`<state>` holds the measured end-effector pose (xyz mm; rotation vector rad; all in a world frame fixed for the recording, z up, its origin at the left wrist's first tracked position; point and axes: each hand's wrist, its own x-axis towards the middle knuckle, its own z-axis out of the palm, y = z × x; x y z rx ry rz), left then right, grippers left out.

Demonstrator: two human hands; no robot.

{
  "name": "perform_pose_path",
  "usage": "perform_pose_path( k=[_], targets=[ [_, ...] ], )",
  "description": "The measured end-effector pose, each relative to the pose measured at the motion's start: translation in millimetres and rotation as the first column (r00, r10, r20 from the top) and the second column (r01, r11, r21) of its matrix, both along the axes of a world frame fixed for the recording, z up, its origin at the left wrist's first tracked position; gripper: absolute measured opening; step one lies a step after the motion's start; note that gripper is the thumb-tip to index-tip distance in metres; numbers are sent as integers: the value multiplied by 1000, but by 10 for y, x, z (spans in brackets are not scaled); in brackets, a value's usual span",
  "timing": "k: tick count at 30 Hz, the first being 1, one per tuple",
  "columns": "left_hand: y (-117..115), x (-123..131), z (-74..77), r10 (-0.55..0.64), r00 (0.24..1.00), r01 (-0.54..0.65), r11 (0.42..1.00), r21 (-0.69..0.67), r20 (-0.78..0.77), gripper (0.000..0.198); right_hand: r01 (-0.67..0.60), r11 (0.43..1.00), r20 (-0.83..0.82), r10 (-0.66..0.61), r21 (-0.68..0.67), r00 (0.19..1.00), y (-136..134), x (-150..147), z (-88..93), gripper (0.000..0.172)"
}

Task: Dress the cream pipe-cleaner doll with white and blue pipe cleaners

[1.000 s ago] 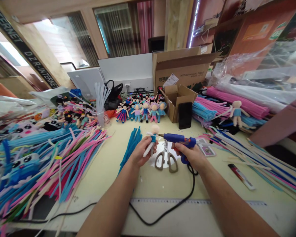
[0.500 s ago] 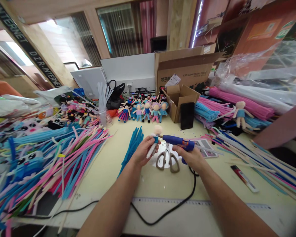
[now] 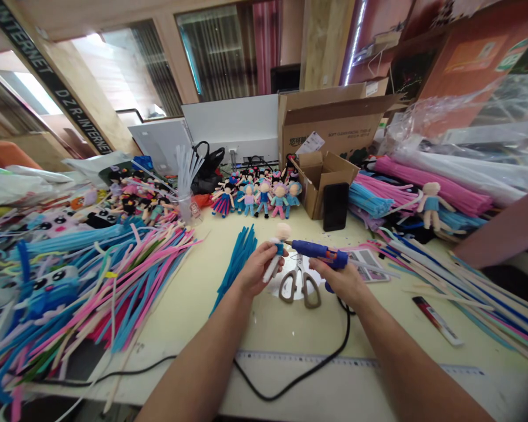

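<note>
Over the middle of the table, my left hand (image 3: 258, 267) is closed around a small pipe-cleaner doll (image 3: 278, 248) with a pale round head, a blue body and white legs. My right hand (image 3: 338, 278) grips a blue hot glue gun (image 3: 310, 248), its nozzle pointing left at the doll's neck; whether the tip touches cannot be made out. Below the gun lie scissors (image 3: 310, 288) with grey-brown handles, partly over a white sheet. A bundle of teal pipe cleaners (image 3: 236, 262) rests just left of my left hand.
Finished dolls (image 3: 264, 198) stand at the back, beside a small open carton (image 3: 312, 196) and a black phone (image 3: 335, 207). Loose pipe cleaners (image 3: 136, 293) crowd the left, with more at right. A black cord (image 3: 290, 394) crosses a ruler (image 3: 286, 358) in front.
Both hands, the doll and the glue gun keep nearly the same pose. The whole view has shifted very slightly.
</note>
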<state>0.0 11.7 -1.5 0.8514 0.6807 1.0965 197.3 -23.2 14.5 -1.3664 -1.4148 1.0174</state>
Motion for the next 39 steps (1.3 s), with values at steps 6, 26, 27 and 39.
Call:
perform_pose_path(
  k=[6, 26, 27, 39],
  targets=[
    [2, -3, -7, 6, 1000, -6, 1000, -5, 1, 23, -28, 999, -31, 28, 18, 999, -13, -31, 56, 25],
    [-30, 4, 105, 111, 989, -104, 992, 77, -97, 27, -3, 1000, 7, 3, 24, 1000, -6, -25, 37, 25],
    [-23, 0, 98, 119, 987, -108, 989, 97, -112, 27, 5, 1000, 12, -5, 18, 1000, -6, -22, 30, 25],
    [33, -45, -1, 147, 978, -116, 973, 202, -148, 25, 52, 999, 70, -53, 15, 996, -16, -2, 47, 28]
  ],
)
